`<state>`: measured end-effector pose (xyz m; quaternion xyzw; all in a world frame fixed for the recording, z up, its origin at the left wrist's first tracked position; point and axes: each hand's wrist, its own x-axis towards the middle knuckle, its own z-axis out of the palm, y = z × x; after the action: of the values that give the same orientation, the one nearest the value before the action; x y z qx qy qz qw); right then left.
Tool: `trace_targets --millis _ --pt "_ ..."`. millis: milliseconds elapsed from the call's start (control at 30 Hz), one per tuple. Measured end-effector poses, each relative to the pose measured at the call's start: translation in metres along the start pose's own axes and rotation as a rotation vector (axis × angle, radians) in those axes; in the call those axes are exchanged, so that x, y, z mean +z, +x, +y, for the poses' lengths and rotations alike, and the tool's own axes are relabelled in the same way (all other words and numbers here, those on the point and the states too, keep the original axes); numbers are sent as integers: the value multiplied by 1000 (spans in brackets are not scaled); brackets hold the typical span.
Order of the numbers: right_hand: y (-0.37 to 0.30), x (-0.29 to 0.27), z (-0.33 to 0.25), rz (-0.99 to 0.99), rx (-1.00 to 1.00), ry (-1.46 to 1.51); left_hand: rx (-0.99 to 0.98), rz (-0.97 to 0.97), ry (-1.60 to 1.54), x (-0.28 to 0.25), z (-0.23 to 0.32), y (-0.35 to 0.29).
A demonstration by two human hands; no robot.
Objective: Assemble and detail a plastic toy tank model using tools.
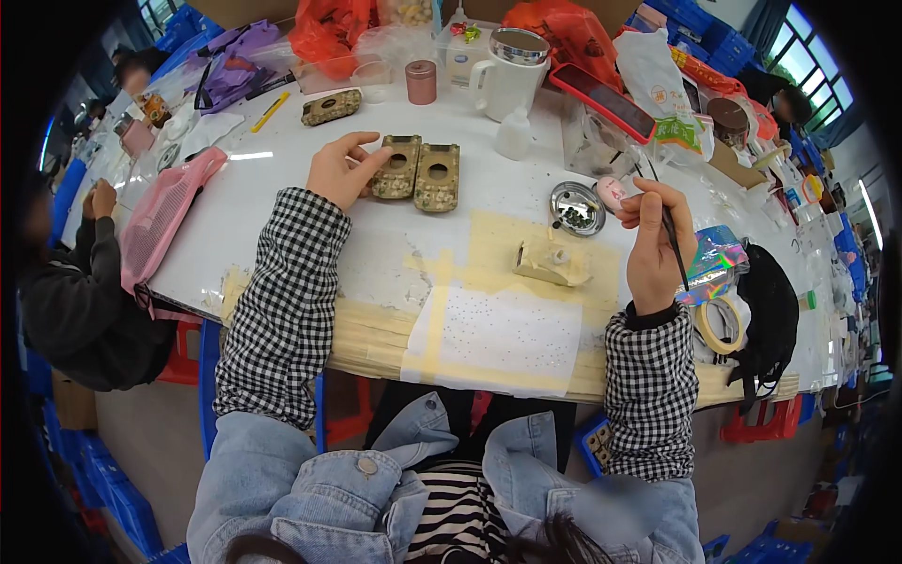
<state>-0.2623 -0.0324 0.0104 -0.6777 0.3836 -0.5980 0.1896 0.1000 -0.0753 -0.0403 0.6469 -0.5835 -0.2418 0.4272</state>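
The left hand [340, 171] rests on the white table [282, 207], fingers loosely curled on the edge of a camouflage case [397, 166] — its twin [438, 177] lies just beside it. The right hand [655, 240] pinches a thin dark pick [673, 237] upright, near a round metal dish [576, 208].

Daylight from the windows [816, 66] at your upper right falls bright and even across the white table [282, 202], leaving only soft, short shadows under your hands and a glare streak near the pink mesh bag [160, 221]. The fisheye lens bends the table edge into a curve and darkens the corners to black. The centre is sharp, while things toward the rim smear and faces there are blurred.
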Motion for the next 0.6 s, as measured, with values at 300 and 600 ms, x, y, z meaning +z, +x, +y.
trace_targets --millis 300,600 --pt "2 -8 7 4 -6 -40 368 520 664 -40 -100 95" --pt "6 -14 19 56 63 -16 139 259 655 -47 -80 91"
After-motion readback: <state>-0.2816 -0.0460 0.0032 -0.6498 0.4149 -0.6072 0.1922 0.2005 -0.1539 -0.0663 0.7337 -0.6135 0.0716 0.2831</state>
